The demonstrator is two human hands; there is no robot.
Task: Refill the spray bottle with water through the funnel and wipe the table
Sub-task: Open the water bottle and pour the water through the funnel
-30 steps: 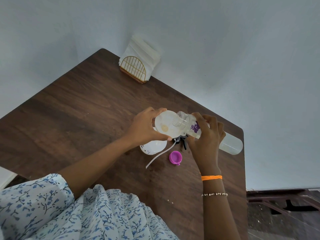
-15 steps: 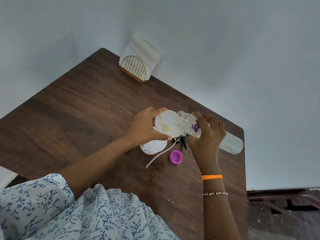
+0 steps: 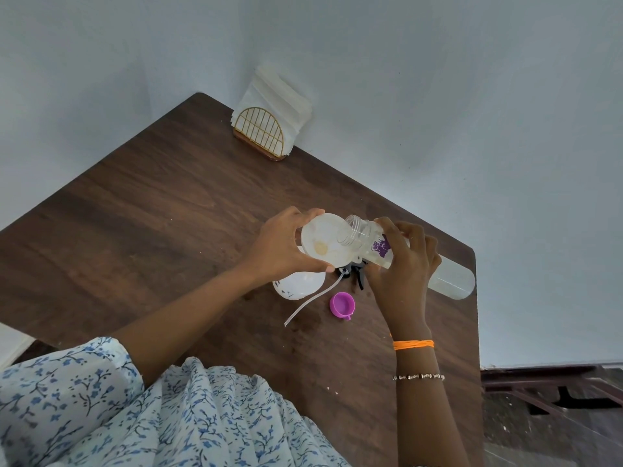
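Note:
My left hand [image 3: 279, 246] grips the rim of a white translucent funnel [image 3: 320, 242] held over the middle of the brown table [image 3: 161, 217]. My right hand [image 3: 406, 264] holds a clear water bottle [image 3: 451, 281] with a purple label, tipped so its open mouth rests over the funnel's bowl. Just below the funnel shows the white rounded spray bottle body [image 3: 298, 285], partly hidden by it. The black spray head [image 3: 357, 274] with its thin tube [image 3: 308, 303] lies on the table beside it. No water stream is visible.
A purple bottle cap [image 3: 342, 305] lies upside down near my right wrist. A gold wire napkin holder [image 3: 261, 131] with white napkins stands at the far corner against the wall. The table's right edge runs close behind the water bottle.
Hardly anything differs; both hands keep their grip and the water bottle stays tipped over the funnel.

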